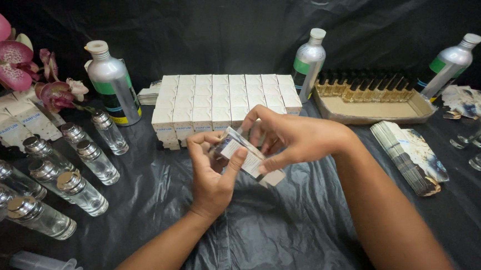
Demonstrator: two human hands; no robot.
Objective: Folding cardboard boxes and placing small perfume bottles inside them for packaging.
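Head view, looking down on a desk [269, 233] covered with black plastic sheet.

Both hands meet just in front of the block of white boxes [224, 100], which serves as landmark here. Between them: one small carton [250, 161], white with a dark patterned face, tilted, held above the desk and touching neither the sheet nor the block.

Left hand [212, 173]: palm up, thumb pressed against the carton's near face, fingers [196, 143] curled round its left end. Pinching the carton.

Right hand [291, 137]: reaches in from the right, fingers bent over the carton's top, thumb under its lower right edge. Also pinching the carton. Whether a flap is open cannot be told; motion blur.

Around the block:
- Left of it: clear glass bottles [59, 179] with silver caps, standing in rows.
- Just left, at its far corner: silver canister [112, 84] with green band.
- Far left: pink orchid [10, 60] and loose white boxes [11, 118].
- Well to the near left: plastic syringe [45, 267], lying flat.
- Just right: second silver canister [308, 64].
- Right of that: cardboard tray [372, 107] holding a row of small amber bottles [363, 88] along its far wall.
- Far right: third canister [450, 64].
- Near right of the tray: stack of flat cartons [411, 155], fanned on the sheet.
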